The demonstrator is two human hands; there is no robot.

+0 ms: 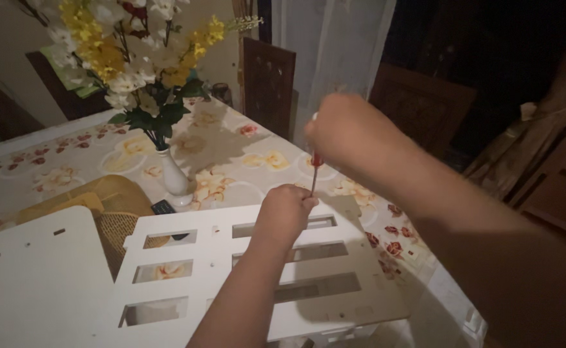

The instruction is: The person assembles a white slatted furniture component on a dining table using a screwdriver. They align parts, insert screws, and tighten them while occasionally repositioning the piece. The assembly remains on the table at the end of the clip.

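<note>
The counter [51, 161], under a flowered cloth, runs off the left edge and ends at its far edge by the curtain; bare cloth lies open beyond the work. A white slotted panel [334, 283] lies flat near the front, its lower edge cut off. A plain white board [31, 283] sits just beside it on the left. The vase of flowers [173, 174] stands behind. The right hand [344, 132] is clamped on a red-handled screwdriver [316, 169], held upright over the panel's far edge. The left hand [286, 209] is closed at its tip; what it pinches is hidden.
</note>
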